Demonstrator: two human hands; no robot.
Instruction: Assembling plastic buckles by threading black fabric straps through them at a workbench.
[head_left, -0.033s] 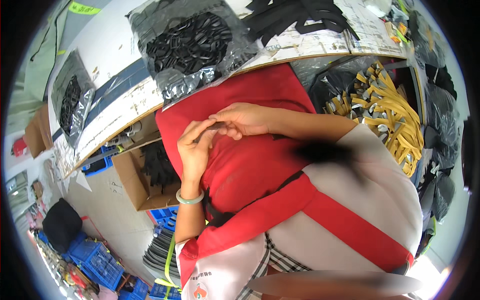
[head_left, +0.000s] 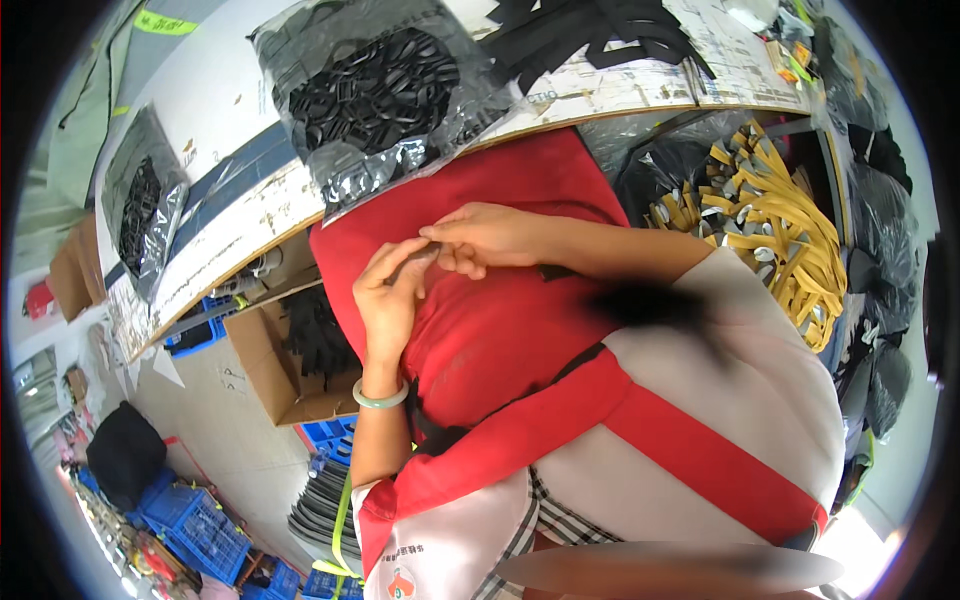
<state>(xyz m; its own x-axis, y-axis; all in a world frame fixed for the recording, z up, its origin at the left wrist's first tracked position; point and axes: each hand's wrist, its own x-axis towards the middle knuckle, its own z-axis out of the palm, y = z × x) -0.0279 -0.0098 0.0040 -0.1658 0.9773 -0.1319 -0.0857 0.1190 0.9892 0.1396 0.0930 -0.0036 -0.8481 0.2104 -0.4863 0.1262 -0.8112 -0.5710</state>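
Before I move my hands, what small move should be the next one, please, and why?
I would probably ease the right hand slightly back while the left hand holds the small dark piece: the hands meet at the fingertips over the red cloth, and the fingers hide much of the piece.

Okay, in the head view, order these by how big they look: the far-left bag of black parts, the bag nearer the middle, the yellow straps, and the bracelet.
Largest to smallest:
1. Middle bag
2. Yellow straps, as one pile
3. Far-left bag
4. Bracelet, clearly smallest
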